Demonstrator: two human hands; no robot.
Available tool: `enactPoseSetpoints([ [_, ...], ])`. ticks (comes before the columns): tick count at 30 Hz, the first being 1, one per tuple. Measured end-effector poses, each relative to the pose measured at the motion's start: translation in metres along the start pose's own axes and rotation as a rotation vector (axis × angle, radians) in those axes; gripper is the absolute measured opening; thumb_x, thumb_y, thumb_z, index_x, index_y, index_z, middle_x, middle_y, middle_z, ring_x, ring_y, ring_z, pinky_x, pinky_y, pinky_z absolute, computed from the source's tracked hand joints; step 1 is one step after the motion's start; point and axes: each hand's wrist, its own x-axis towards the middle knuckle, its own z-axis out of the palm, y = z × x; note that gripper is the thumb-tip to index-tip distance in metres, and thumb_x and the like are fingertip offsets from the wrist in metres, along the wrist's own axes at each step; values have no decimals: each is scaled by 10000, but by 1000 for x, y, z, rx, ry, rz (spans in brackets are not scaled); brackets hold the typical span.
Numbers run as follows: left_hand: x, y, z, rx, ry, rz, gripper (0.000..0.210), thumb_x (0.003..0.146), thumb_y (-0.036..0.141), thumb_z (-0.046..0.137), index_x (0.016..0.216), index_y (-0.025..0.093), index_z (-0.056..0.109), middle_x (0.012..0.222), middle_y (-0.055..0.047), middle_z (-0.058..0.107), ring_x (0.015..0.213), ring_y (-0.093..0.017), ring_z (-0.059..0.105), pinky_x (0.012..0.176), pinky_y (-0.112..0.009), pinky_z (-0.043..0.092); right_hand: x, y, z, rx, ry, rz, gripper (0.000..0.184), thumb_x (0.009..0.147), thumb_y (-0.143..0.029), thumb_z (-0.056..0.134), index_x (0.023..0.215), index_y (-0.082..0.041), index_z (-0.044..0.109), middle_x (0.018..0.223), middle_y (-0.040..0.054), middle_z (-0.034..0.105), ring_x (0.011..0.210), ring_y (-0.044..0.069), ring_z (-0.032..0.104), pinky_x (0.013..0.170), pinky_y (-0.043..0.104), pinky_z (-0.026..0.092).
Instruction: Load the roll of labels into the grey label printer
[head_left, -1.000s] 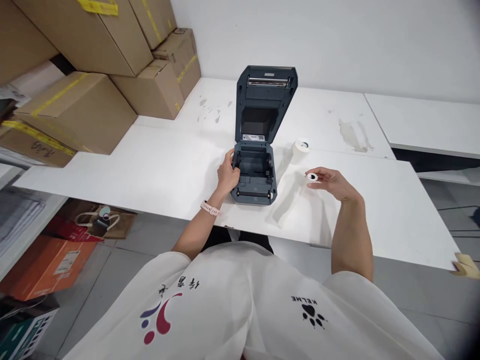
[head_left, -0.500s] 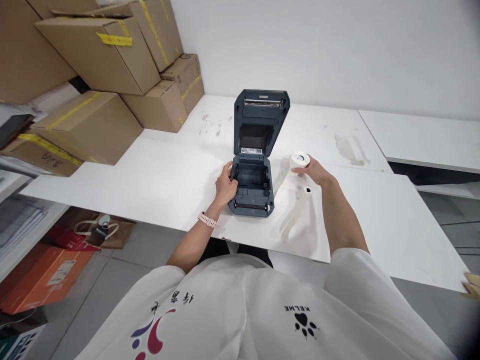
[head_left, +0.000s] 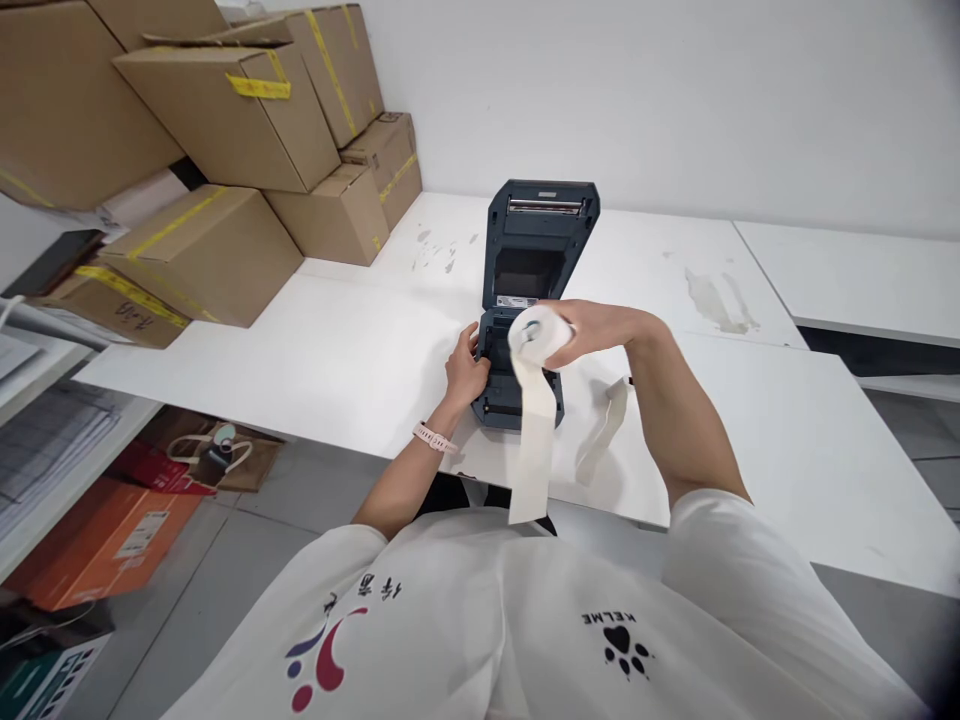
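Note:
A dark grey label printer (head_left: 499, 395) stands on the white table with its lid (head_left: 544, 228) raised. My left hand (head_left: 466, 370) grips the printer's left side wall, thumb over the rim. Above the open bay, my right hand (head_left: 592, 328) holds a white label roll (head_left: 534, 338) by its right side, tipped so that its core faces left. From the roll a loose tail of paper (head_left: 534, 450) hangs down past the printer's front and over the table edge. The roll and tail hide part of the bay. Right of the printer lies a curled paper strip (head_left: 602, 438).
Cardboard boxes (head_left: 217, 110) with yellow tape are stacked at the left back. The white table (head_left: 360, 350) runs along a white wall. Below at the left are an orange box (head_left: 112, 535) and a paper bag (head_left: 259, 462) on the floor.
My right hand has lifted the label roll off the table and carried it left over the open printer, its paper tail now hanging. My left hand stays on the printer's side.

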Motion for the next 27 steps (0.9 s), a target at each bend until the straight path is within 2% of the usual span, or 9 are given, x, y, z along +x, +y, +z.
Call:
enactPoseSetpoints([
  [2, 0, -1, 0, -13, 3, -3, 780, 733, 87, 537, 1487, 257, 428, 1424, -70, 640, 1330, -257, 592, 1131, -444, 439, 18, -20, 10, -264, -73, 71, 569, 616, -496, 824, 1093, -252, 634, 1117, 59, 728, 990, 311, 678, 824, 401, 535],
  [4, -1, -1, 0, -9, 7, -25, 782, 728, 89, 549, 1482, 265, 436, 1421, -64, 644, 1320, -264, 600, 1147, -452, 419, 34, -26, 24, -412, -119, 131, 554, 640, -505, 798, 1097, -249, 618, 1133, 77, 717, 992, 320, 678, 797, 398, 528],
  [8, -2, 2, -1, -18, -3, -42, 787, 716, 82, 566, 1477, 237, 447, 1428, -90, 637, 1316, -288, 601, 1139, -476, 419, 55, -15, 49, -558, -132, 202, 579, 672, -480, 764, 1157, -211, 599, 1173, 125, 696, 1036, 353, 671, 797, 417, 527],
  [12, -1, 2, 0, -34, 1, -44, 785, 715, 73, 558, 1474, 240, 448, 1420, -88, 643, 1310, -282, 605, 1116, -467, 440, 61, -2, 65, -598, -88, 234, 642, 725, -409, 730, 1290, -152, 566, 1239, 178, 663, 1111, 387, 644, 860, 464, 530],
  [15, -1, 0, 0, -56, 3, -46, 767, 716, 73, 554, 1458, 247, 462, 1427, -79, 638, 1305, -263, 609, 1126, -445, 434, 44, -3, 75, -585, 34, 136, 651, 801, -328, 679, 1401, -134, 519, 1346, 195, 609, 1237, 402, 576, 984, 514, 490],
  [19, -2, -1, 1, -88, 0, -37, 716, 742, 79, 537, 1434, 252, 480, 1414, -81, 642, 1298, -261, 609, 1122, -454, 441, -6, -22, 102, -485, 267, -19, 507, 955, -319, 522, 1436, -161, 525, 1436, 169, 575, 1341, 369, 517, 1074, 543, 452],
  [23, -1, -6, 5, -193, 8, -23, 666, 752, 83, 514, 1402, 224, 503, 1453, -87, 598, 1349, -235, 558, 1106, -388, 467, -49, -37, 145, -395, 308, -59, 474, 1022, -418, 451, 1446, -223, 535, 1532, 116, 522, 1441, 327, 459, 1128, 542, 438],
  [27, 2, -10, 9, -293, 4, -26, 644, 730, 72, 504, 1363, 187, 523, 1457, -101, 583, 1314, -226, 569, 1096, -361, 480, -56, -36, 177, -387, 381, -9, 488, 1028, -426, 454, 1468, -227, 522, 1591, 108, 450, 1492, 308, 406, 1157, 537, 419],
])
